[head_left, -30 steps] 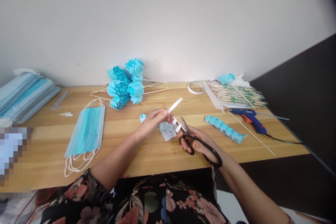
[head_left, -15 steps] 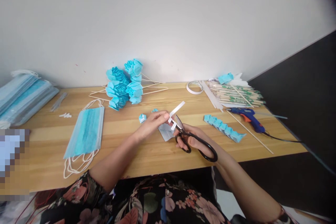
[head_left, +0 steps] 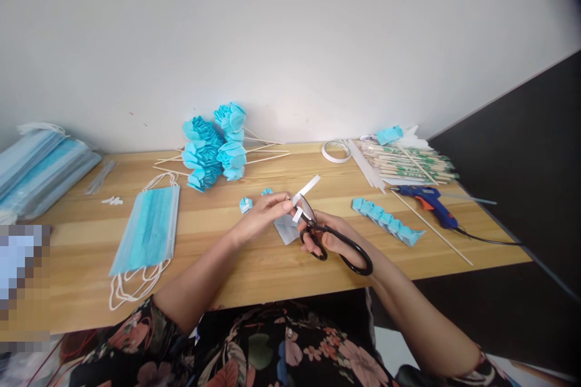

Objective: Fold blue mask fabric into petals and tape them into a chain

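Scissors (right hand) at white strip, far from table's right edge.

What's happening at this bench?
A person pinches a white strip in the left hand and holds black-handled scissors in the right hand, with the strip at the blades. A small white piece sits by the lower blade. On the wooden table, blue flowers on sticks lie near the wall, a face mask lies to the left, and a glue gun rests to the right.
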Demonstrator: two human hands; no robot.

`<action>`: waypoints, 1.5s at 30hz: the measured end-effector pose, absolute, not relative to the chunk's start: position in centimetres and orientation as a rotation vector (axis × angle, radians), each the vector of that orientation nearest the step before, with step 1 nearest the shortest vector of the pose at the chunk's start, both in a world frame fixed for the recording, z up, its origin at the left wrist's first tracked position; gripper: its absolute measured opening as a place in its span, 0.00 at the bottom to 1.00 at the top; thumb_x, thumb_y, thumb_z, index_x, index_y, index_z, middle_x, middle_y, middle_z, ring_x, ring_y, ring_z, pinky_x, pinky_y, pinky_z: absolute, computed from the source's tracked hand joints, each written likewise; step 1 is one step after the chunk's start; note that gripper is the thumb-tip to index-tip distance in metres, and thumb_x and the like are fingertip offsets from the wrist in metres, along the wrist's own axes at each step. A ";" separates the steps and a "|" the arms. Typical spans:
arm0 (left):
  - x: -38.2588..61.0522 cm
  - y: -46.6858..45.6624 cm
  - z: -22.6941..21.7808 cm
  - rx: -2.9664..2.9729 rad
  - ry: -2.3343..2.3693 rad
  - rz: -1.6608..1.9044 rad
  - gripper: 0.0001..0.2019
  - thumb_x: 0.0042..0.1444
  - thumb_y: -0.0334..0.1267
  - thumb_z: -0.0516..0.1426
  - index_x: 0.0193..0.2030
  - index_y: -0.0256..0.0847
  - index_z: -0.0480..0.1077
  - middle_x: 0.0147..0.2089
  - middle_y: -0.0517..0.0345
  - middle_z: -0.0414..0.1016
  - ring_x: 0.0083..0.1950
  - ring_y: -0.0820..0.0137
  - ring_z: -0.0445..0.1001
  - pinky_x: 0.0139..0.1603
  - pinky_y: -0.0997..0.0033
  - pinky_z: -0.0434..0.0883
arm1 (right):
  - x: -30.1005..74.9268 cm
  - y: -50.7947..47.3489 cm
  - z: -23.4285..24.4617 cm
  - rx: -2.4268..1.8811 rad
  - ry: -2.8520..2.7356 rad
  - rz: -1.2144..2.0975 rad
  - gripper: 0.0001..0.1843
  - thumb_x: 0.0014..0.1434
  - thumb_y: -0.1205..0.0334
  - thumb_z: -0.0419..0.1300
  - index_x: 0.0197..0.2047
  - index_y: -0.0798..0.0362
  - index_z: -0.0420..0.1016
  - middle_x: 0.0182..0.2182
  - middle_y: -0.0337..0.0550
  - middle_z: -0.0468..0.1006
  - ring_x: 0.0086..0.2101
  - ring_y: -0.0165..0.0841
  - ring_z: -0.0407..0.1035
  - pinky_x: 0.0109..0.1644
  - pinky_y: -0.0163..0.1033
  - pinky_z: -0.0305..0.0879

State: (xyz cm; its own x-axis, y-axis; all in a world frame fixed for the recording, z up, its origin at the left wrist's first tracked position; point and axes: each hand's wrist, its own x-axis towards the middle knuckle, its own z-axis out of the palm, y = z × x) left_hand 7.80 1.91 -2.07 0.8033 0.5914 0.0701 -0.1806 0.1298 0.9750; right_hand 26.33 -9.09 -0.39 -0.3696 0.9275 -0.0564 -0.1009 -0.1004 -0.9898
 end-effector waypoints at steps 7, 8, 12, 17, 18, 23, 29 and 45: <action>8.2 2.2 -2.2 1.189 0.349 0.668 0.20 0.59 0.55 0.57 0.32 0.36 0.71 0.37 0.51 0.72 0.40 0.64 0.71 0.45 0.64 0.66 | 26.9 -9.7 -1.7 -0.978 -1.334 1.614 0.35 0.55 0.32 0.60 0.49 0.56 0.67 0.28 0.37 0.69 0.25 0.27 0.61 0.39 0.42 0.66; 8.3 2.3 -2.1 1.167 0.341 0.689 0.20 0.59 0.54 0.57 0.30 0.36 0.69 0.37 0.51 0.71 0.40 0.64 0.71 0.46 0.63 0.67 | 27.1 -9.9 -1.8 -0.989 -1.332 1.617 0.35 0.55 0.32 0.60 0.49 0.56 0.67 0.28 0.37 0.69 0.25 0.26 0.61 0.38 0.41 0.66; 8.4 2.6 -1.8 1.136 0.288 0.724 0.18 0.59 0.52 0.56 0.30 0.37 0.67 0.38 0.51 0.71 0.43 0.62 0.72 0.49 0.61 0.67 | 27.8 -10.6 -2.1 -1.025 -1.322 1.616 0.36 0.55 0.32 0.60 0.49 0.57 0.67 0.29 0.37 0.68 0.25 0.26 0.61 0.38 0.41 0.66; 8.3 2.6 -2.1 1.149 0.333 0.707 0.15 0.58 0.48 0.57 0.31 0.37 0.67 0.40 0.50 0.72 0.46 0.61 0.72 0.51 0.61 0.67 | 28.0 -10.9 -2.0 -1.030 -1.321 1.603 0.37 0.55 0.31 0.59 0.50 0.57 0.66 0.29 0.37 0.68 0.25 0.26 0.61 0.39 0.42 0.67; 8.3 2.5 -2.2 1.152 0.348 0.712 0.15 0.58 0.48 0.57 0.30 0.37 0.66 0.39 0.50 0.72 0.46 0.61 0.72 0.51 0.61 0.67 | 28.0 -10.9 -2.0 -1.031 -1.325 1.601 0.37 0.55 0.31 0.59 0.50 0.57 0.66 0.29 0.37 0.68 0.25 0.26 0.62 0.39 0.42 0.67; 8.4 2.5 -2.6 1.161 0.378 0.737 0.20 0.59 0.53 0.57 0.27 0.38 0.64 0.38 0.51 0.71 0.45 0.62 0.72 0.51 0.60 0.68 | 27.9 -10.8 -2.1 -1.034 -1.320 1.607 0.37 0.54 0.31 0.60 0.50 0.57 0.67 0.29 0.37 0.68 0.25 0.26 0.62 0.38 0.41 0.66; 8.3 2.2 -1.9 1.217 0.384 0.679 0.23 0.57 0.58 0.57 0.27 0.38 0.64 0.39 0.50 0.72 0.43 0.63 0.72 0.48 0.62 0.67 | 27.7 -10.5 -1.8 -1.013 -1.342 1.612 0.36 0.56 0.32 0.59 0.50 0.57 0.66 0.30 0.38 0.68 0.26 0.27 0.61 0.39 0.41 0.64; 7.8 2.0 -1.9 1.342 0.397 0.605 0.23 0.57 0.59 0.57 0.32 0.37 0.70 0.39 0.50 0.73 0.43 0.62 0.71 0.50 0.60 0.66 | 26.8 -9.7 -0.3 -0.973 -1.306 1.614 0.34 0.56 0.34 0.61 0.47 0.58 0.68 0.26 0.38 0.71 0.22 0.25 0.61 0.26 0.34 0.58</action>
